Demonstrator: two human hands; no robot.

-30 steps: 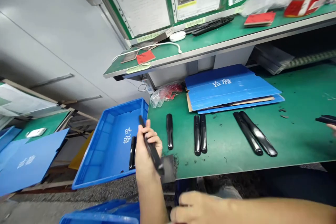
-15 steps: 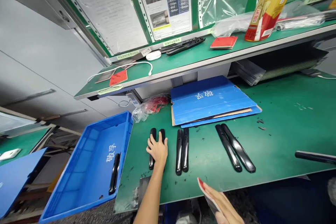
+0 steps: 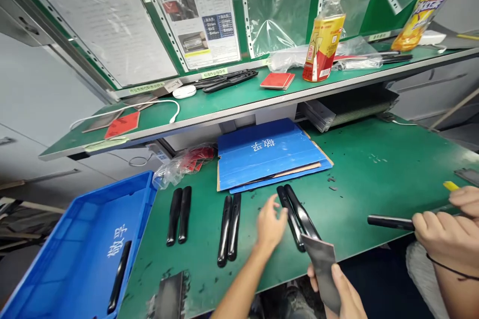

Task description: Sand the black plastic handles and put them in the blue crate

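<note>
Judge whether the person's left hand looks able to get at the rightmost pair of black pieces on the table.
Probably yes: the left hand looks empty beside the rightmost pair, with nothing visible between them. Only the grey sheet in the right hand hides part of its lower end.

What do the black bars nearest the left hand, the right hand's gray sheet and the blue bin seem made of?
Black bars: glossy, probably plastic, given sharp highlights; coated metal possible.
Gray sheet: matte, perhaps sandpaper, from its dull, mottled face.
Blue bin: smooth, likely molded plastic, given uniform color.
</note>
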